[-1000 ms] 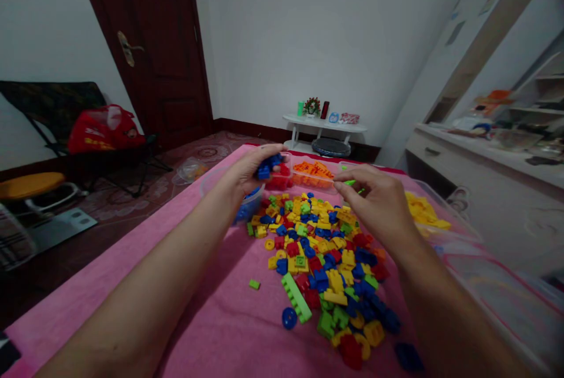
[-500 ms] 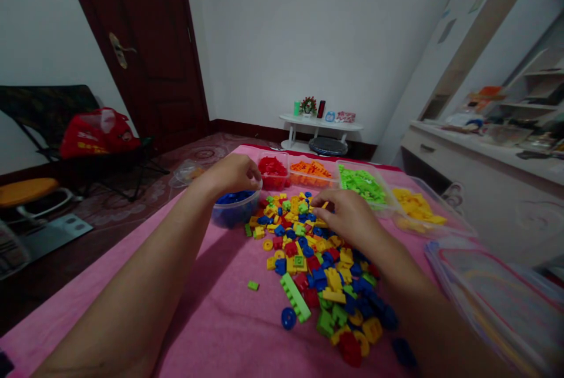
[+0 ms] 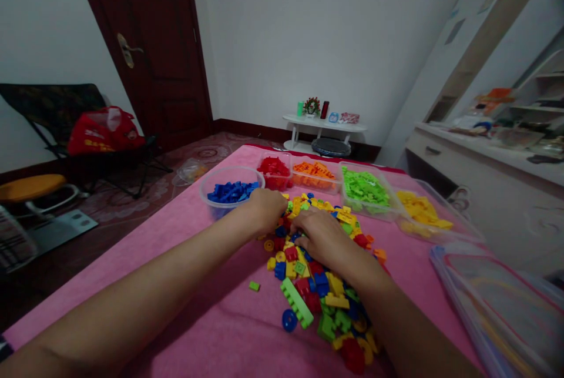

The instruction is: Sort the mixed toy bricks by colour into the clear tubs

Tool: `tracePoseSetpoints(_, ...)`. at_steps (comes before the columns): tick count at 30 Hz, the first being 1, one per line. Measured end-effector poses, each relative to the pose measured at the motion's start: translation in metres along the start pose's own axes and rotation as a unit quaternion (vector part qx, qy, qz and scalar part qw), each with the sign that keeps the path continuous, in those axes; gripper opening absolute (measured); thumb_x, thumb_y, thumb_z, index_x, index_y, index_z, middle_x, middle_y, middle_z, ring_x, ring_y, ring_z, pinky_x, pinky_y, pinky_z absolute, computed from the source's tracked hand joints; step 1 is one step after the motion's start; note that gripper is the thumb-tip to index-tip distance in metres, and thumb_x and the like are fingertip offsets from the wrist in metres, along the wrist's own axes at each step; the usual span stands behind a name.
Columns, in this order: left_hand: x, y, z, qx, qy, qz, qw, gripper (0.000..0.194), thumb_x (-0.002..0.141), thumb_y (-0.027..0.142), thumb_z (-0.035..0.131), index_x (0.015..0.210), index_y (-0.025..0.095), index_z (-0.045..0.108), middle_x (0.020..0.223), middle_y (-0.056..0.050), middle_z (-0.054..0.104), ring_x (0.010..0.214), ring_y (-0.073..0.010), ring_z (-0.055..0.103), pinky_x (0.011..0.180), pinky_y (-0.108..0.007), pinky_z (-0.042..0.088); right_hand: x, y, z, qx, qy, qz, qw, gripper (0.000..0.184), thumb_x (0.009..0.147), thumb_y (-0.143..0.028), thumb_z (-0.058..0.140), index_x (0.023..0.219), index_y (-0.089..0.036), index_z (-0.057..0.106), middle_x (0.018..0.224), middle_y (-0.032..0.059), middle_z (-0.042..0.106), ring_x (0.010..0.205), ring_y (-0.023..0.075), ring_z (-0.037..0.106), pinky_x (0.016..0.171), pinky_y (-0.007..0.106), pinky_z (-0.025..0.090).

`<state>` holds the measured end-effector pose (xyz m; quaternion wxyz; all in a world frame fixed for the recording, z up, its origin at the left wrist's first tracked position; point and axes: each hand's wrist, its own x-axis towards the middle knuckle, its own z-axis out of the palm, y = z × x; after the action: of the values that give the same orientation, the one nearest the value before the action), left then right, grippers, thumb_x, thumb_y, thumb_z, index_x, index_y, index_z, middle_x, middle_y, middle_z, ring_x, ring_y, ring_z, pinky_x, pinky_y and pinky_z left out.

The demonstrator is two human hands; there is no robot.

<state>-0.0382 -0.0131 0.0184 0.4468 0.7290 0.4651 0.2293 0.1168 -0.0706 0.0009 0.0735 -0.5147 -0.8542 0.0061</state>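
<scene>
Mixed building bricks (image 3: 293, 254) in red, yellow, blue and green lie heaped on the pink cloth (image 3: 211, 307). At the heap's left far side is my left hand (image 3: 268, 211), fingers curled downward and closed; its fingertips are mostly hidden. My right hand (image 3: 321, 234) reaches into the middle of the heap, thumb and fingers bent together among the bricks. What it grips, if anything, is hidden. Just behind my left hand stands a round clear tub (image 3: 207, 189) with blue bricks (image 3: 233, 191). A long green brick (image 3: 296, 301) and a blue wheel (image 3: 289, 320) lie at the heap's near edge.
Along the far side stand clear boxes of red bricks (image 3: 274, 169), orange bricks (image 3: 312, 172), green bricks (image 3: 365, 188) and yellow bricks (image 3: 423, 210). Clear lids (image 3: 497, 295) lie at the right edge. One small green brick (image 3: 254, 286) sits apart on the cloth.
My left hand has moved from over the blue tub right and down to the heap. My right hand has shifted slightly left and nearer, deeper among the bricks.
</scene>
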Motion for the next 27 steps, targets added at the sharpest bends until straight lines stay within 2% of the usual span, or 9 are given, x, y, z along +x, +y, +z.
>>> tracePoseSetpoints(1,-0.002,0.002,0.0,0.13,0.005,0.014,0.991,0.009,0.059,0.012,0.068,0.067,0.017,0.068,0.079,-0.016,0.066,0.093,-0.0302,0.062,0.068,-0.03,0.049,0.0,0.001,0.0,0.003,0.007,0.001,1.0,0.014,0.072,-0.017,0.064,0.085,-0.021,0.069,0.09,0.0044,0.069,0.088,0.0199,0.059,0.076,0.028,0.039)
tracePoseSetpoints(3,-0.009,0.008,-0.003,0.367,-0.003,0.055,0.929,0.015,0.063,0.013,0.063,0.076,0.016,0.071,0.084,-0.016,0.068,0.091,-0.0307,0.063,0.071,-0.035,0.049,0.001,0.003,-0.001,0.013,0.025,0.006,1.0,0.009,0.07,-0.017,0.064,0.078,-0.021,0.067,0.085,0.0024,0.068,0.085,0.0185,0.058,0.073,0.027,0.036)
tracePoseSetpoints(5,-0.016,0.016,-0.006,0.475,-0.022,0.1,0.874,0.023,0.066,0.015,0.059,0.084,0.019,0.073,0.085,-0.014,0.07,0.086,-0.0302,0.065,0.07,-0.036,0.049,0.0,0.007,-0.007,0.023,0.047,0.031,0.998,0.009,0.069,-0.016,0.063,0.076,-0.021,0.065,0.081,0.0012,0.067,0.08,0.0171,0.057,0.069,0.026,0.035)
tracePoseSetpoints(7,-0.021,0.02,-0.007,0.505,-0.033,0.136,0.852,0.03,0.068,0.016,0.055,0.091,0.023,0.073,0.084,-0.011,0.071,0.082,-0.0285,0.066,0.066,-0.034,0.048,-0.003,0.011,-0.016,0.035,0.054,0.066,0.996,0.013,0.068,-0.016,0.06,0.079,-0.021,0.065,0.077,0.0006,0.066,0.073,0.0156,0.056,0.062,0.025,0.032)
tracePoseSetpoints(12,-0.024,0.011,0.002,0.499,-0.085,0.143,0.851,0.035,0.067,0.016,0.054,0.096,0.025,0.073,0.086,-0.008,0.073,0.08,-0.0254,0.067,0.062,-0.029,0.046,-0.012,0.013,-0.032,0.047,-0.031,0.067,0.996,0.024,0.069,-0.019,0.058,0.089,-0.026,0.07,0.079,0.0005,0.068,0.068,0.0142,0.057,0.056,0.024,0.03)
tracePoseSetpoints(16,-0.024,0.003,0.005,0.481,-0.099,0.13,0.861,0.034,0.07,0.018,0.056,0.098,0.025,0.072,0.092,-0.008,0.072,0.086,-0.0253,0.066,0.066,-0.029,0.046,-0.016,0.008,-0.028,0.022,-0.095,0.061,0.993,0.036,0.068,-0.022,0.06,0.101,-0.032,0.071,0.09,0.0016,0.071,0.079,0.0188,0.062,0.062,0.025,0.038)
tracePoseSetpoints(21,-0.024,0.004,0.003,0.489,-0.123,0.122,0.855,0.036,0.07,0.017,0.057,0.101,0.025,0.072,0.093,-0.009,0.072,0.087,-0.027,0.066,0.066,-0.03,0.046,-0.014,-0.007,-0.027,-0.006,-0.12,0.068,0.99,0.041,0.072,-0.017,0.055,0.108,-0.03,0.07,0.106,0.0056,0.07,0.101,0.0254,0.062,0.08,0.032,0.045)
tracePoseSetpoints(24,-0.023,0.004,0.003,0.496,-0.142,0.127,0.847,0.041,0.066,0.017,0.06,0.104,0.028,0.071,0.093,-0.009,0.072,0.085,-0.0285,0.066,0.063,-0.03,0.046,-0.012,-0.016,-0.029,-0.035,-0.124,0.099,0.987,0.039,0.074,-0.016,0.055,0.107,-0.028,0.07,0.106,0.0081,0.07,0.101,0.0276,0.063,0.08,0.035,0.046)
tracePoseSetpoints(27,-0.023,0.004,0.005,0.498,-0.136,0.125,0.847,0.042,0.064,0.017,0.06,0.104,0.028,0.07,0.092,-0.009,0.072,0.084,-0.0304,0.066,0.061,-0.032,0.045,-0.01,-0.016,-0.028,-0.052,-0.112,0.108,0.986,0.035,0.074,-0.017,0.055,0.103,-0.028,0.071,0.101,0.0092,0.071,0.097,0.0285,0.064,0.077,0.036,0.047)
